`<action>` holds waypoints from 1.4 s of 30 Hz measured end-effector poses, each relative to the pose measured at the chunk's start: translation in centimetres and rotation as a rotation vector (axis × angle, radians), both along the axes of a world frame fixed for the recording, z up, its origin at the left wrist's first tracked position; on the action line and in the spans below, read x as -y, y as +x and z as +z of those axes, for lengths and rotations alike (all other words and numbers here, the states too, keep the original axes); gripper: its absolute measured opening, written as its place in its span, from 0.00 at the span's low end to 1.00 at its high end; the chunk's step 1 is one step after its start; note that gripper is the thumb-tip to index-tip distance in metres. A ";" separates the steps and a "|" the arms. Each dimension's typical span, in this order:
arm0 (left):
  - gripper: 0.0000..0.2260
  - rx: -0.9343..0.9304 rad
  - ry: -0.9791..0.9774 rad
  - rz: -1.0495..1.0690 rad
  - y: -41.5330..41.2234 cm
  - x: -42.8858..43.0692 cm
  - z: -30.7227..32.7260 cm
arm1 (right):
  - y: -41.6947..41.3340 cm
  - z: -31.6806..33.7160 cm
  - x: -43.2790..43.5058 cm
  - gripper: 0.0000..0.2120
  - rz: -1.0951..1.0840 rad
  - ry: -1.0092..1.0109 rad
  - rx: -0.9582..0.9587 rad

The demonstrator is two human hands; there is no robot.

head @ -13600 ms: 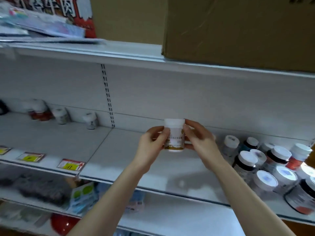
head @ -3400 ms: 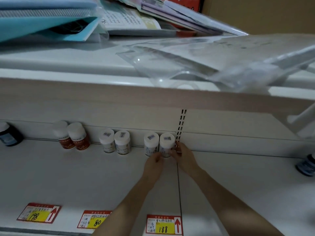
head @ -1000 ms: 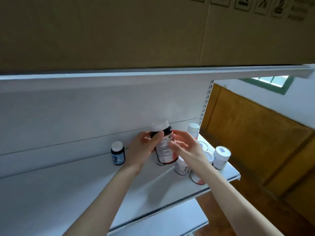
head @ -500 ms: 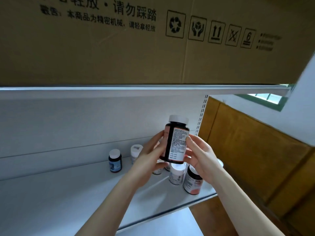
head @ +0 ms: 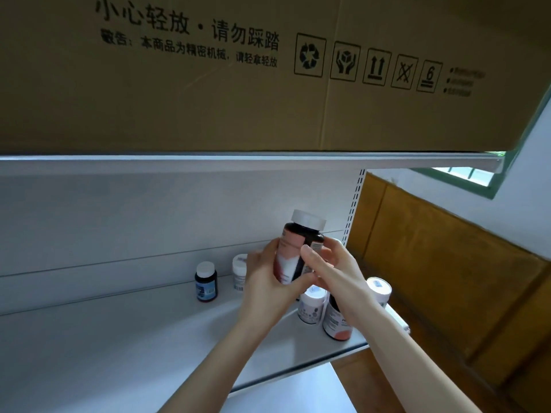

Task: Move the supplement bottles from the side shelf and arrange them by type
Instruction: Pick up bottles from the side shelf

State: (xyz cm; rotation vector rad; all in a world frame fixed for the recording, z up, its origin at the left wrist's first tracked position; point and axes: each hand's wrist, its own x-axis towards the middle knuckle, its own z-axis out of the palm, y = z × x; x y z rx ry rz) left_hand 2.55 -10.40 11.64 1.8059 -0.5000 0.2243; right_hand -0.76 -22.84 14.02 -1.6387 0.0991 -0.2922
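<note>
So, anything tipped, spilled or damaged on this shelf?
Nothing stands out. Left hand and right hand hold the dark bottle slightly tilted, cap on. The blue bottle and white bottle on the shelf stand upright, capped; no spill.

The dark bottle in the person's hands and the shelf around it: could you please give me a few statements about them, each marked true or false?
1. The left hand and the right hand both hold the dark bottle above the shelf. True.
2. The dark bottle has its cap off. False: its white cap is on.
3. A small blue-labelled bottle stands upright on the shelf, left of the hands and apart from them. True.
4. The cardboard box sits on the same shelf as the bottles. False: it rests on the upper shelf, above them.
</note>
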 end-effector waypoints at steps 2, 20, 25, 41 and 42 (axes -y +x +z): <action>0.15 -0.003 -0.065 -0.063 -0.5 -0.5 0.4 | 0.0 0.2 0.1 0.29 -0.007 0.080 0.009; 0.13 -0.326 -0.401 0.120 -5.4 -14.5 -1.4 | 2.5 -3.5 -12.0 0.27 0.417 0.382 -0.148; 0.22 -0.281 -0.327 0.359 -9.3 -24.5 -1.4 | 1.4 -4.1 -23.0 0.21 0.587 0.342 -0.186; 0.15 -0.156 -0.325 0.875 -28.5 -63.1 -0.7 | -12.7 -3.7 -69.4 0.09 1.054 0.224 -0.119; 0.14 -0.170 -0.363 0.892 -29.4 -65.1 -0.9 | -13.0 -3.9 -71.5 0.08 1.079 0.220 -0.119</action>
